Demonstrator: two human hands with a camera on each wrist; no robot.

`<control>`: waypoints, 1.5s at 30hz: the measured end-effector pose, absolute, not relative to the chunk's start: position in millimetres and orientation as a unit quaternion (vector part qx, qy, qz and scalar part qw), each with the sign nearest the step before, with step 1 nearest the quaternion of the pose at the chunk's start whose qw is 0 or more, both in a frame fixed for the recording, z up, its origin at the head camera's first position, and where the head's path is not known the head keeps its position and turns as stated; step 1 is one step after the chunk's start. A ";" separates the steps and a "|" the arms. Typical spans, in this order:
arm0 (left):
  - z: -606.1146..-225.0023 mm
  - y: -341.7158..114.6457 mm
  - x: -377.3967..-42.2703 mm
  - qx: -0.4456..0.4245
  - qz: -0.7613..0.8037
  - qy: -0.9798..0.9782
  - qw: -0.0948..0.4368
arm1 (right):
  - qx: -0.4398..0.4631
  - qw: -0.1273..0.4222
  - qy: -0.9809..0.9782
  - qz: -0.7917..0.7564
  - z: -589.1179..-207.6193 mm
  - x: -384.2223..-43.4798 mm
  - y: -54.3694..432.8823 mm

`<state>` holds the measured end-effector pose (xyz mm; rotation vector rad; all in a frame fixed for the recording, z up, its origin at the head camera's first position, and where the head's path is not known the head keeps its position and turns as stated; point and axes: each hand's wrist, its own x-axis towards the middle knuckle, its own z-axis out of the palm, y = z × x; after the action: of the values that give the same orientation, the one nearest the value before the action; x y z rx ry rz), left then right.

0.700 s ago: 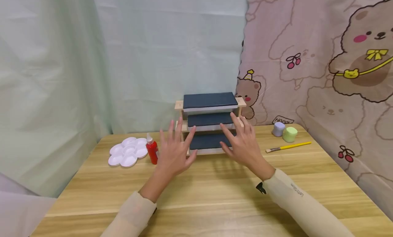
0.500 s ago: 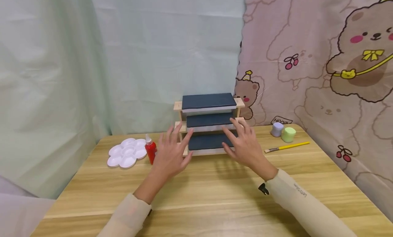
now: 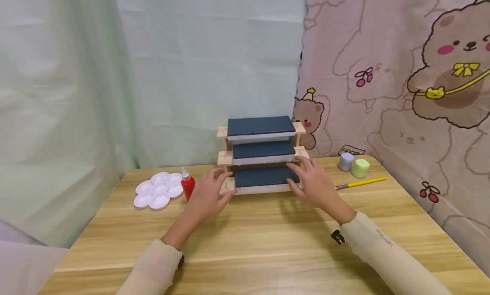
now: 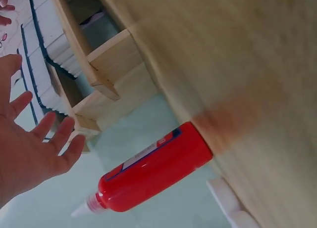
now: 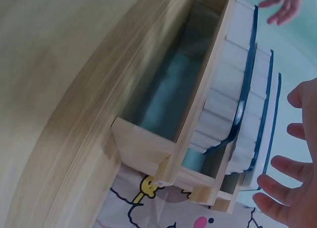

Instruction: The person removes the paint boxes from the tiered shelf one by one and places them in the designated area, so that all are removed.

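A three-tier wooden rack (image 3: 225, 158) stands at the back middle of the table in the head view. Each tier bears a long white-sided box with a dark blue top, the lowest box (image 3: 264, 177) being nearest me. My left hand (image 3: 206, 195) hovers at the rack's lower left end, fingers spread and loosely bent. Over the lower right end is my right hand (image 3: 315, 182), its fingers bent likewise. Both wrist views show a gap between the hands and the rack, with nothing gripped. A red squeeze bottle (image 4: 158, 168) stands beside the left hand, which partly hides it in the head view.
A white flower-shaped paint palette (image 3: 160, 189) lies at the left. To the right are a purple pot (image 3: 346, 162), a light green pot (image 3: 360, 168) and a yellow-handled paintbrush (image 3: 365, 182). Curtains hang behind the wooden table (image 3: 245, 244).
Both hands have moved apart and lower, from in front of the rack to its two lower ends. Their fingers have bent more. The rack and other objects stay put.
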<state>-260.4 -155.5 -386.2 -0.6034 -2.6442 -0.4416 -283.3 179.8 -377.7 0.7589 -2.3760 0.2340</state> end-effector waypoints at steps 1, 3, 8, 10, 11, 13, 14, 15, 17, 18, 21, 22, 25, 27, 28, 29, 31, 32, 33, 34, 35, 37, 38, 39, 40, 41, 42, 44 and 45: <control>-387.5 -155.7 -261.2 -0.214 -0.166 -0.945 0.183 | 0.287 0.311 -0.901 0.093 -377.9 -284.3 181.1; -389.6 -155.9 -263.1 -0.209 -0.178 -0.948 0.160 | 0.286 0.308 -0.902 0.101 -378.0 -286.9 183.7; -393.0 -157.4 -269.1 -0.184 -0.199 -0.956 0.116 | 0.285 0.305 -0.901 0.115 -375.6 -293.1 187.9; -394.0 -158.8 -271.5 -0.172 -0.213 -0.957 0.099 | 0.286 0.304 -0.900 0.124 -373.3 -295.1 188.5; -394.4 -159.6 -272.5 -0.166 -0.221 -0.957 0.088 | 0.286 0.303 -0.900 0.130 -372.2 -296.3 188.7; -395.7 -160.9 -274.4 -0.160 -0.234 -0.957 0.070 | 0.285 0.300 -0.899 0.141 -370.2 -298.8 189.1; -396.1 -161.4 -275.2 -0.158 -0.239 -0.956 0.062 | 0.285 0.298 -0.899 0.148 -369.2 -300.2 189.3; -396.3 -162.0 -276.0 -0.157 -0.242 -0.956 0.055 | 0.283 0.296 -0.899 0.156 -367.7 -301.5 189.0; -397.0 -162.7 -277.6 -0.158 -0.247 -0.955 0.047 | 0.283 0.295 -0.897 0.170 -364.8 -304.9 188.8; -397.3 -163.0 -278.3 -0.159 -0.247 -0.955 0.044 | 0.283 0.294 -0.896 0.176 -363.5 -306.5 188.8; -397.9 -163.5 -280.0 -0.156 -0.249 -0.955 0.029 | 0.289 0.294 -0.890 0.195 -358.2 -312.1 188.5; -398.1 -163.8 -280.4 -0.155 -0.249 -0.956 0.025 | 0.291 0.293 -0.888 0.201 -356.2 -314.2 188.5; -398.5 -164.7 -281.6 -0.148 -0.252 -0.956 0.013 | 0.293 0.289 -0.884 0.224 -349.1 -320.5 188.0; -398.9 -164.9 -282.5 -0.147 -0.260 -0.954 0.005 | 0.289 0.282 -0.883 0.240 -343.7 -324.4 187.3; -399.0 -165.0 -283.1 -0.147 -0.264 -0.953 0.002 | 0.286 0.277 -0.884 0.247 -341.2 -326.5 187.0; -399.1 -165.1 -283.6 -0.147 -0.269 -0.952 -0.002 | 0.282 0.271 -0.885 0.255 -338.1 -328.1 186.3; -399.8 -165.0 -284.6 -0.147 -0.279 -0.949 -0.009 | 0.273 0.250 -0.889 0.270 -333.5 -331.2 185.9; -400.1 -165.0 -284.8 -0.146 -0.286 -0.947 -0.012 | 0.268 0.236 -0.892 0.278 -331.2 -332.5 185.4; -400.8 -165.2 -285.2 -0.146 -0.291 -0.946 -0.013 | 0.262 0.221 -0.895 0.286 -329.3 -333.8 185.0; -401.0 -165.5 -285.9 -0.146 -0.295 -0.944 -0.011 | 0.256 0.207 -0.898 0.293 -327.3 -335.7 184.8; -401.3 -165.7 -286.7 -0.147 -0.298 -0.943 -0.009 | 0.251 0.192 -0.899 0.302 -325.3 -337.7 184.5; -402.1 -166.2 -288.4 -0.145 -0.306 -0.941 -0.005 | 0.241 0.167 -0.902 0.317 -322.6 -342.6 184.3; -402.5 -166.6 -289.2 -0.144 -0.308 -0.941 -0.004 | 0.237 0.157 -0.902 0.325 -321.2 -344.7 184.3; -402.8 -166.8 -289.9 -0.143 -0.308 -0.941 -0.003 | 0.236 0.151 -0.901 0.332 -320.4 -347.4 184.6; -403.1 -167.0 -290.5 -0.142 -0.308 -0.941 -0.002 | 0.235 0.147 -0.899 0.339 -319.6 -349.8 184.9; -403.4 -167.1 -291.1 -0.141 -0.308 -0.941 -0.002 | 0.234 0.143 -0.896 0.348 -318.7 -352.1 185.1; -403.7 -167.3 -291.6 -0.140 -0.308 -0.941 -0.003 | 0.233 0.140 -0.894 0.355 -317.7 -353.7 185.3; -404.0 -167.0 -292.1 -0.139 -0.305 -0.942 -0.004 | 0.231 0.135 -0.891 0.366 -316.1 -357.1 185.6; -404.0 -166.6 -292.2 -0.139 -0.305 -0.942 -0.003 | 0.231 0.133 -0.890 0.370 -315.7 -359.2 186.0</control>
<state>-292.2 -166.6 -404.0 -0.4384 -2.9661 -0.9591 -359.2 186.0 -315.7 0.6696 -2.5811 1.0721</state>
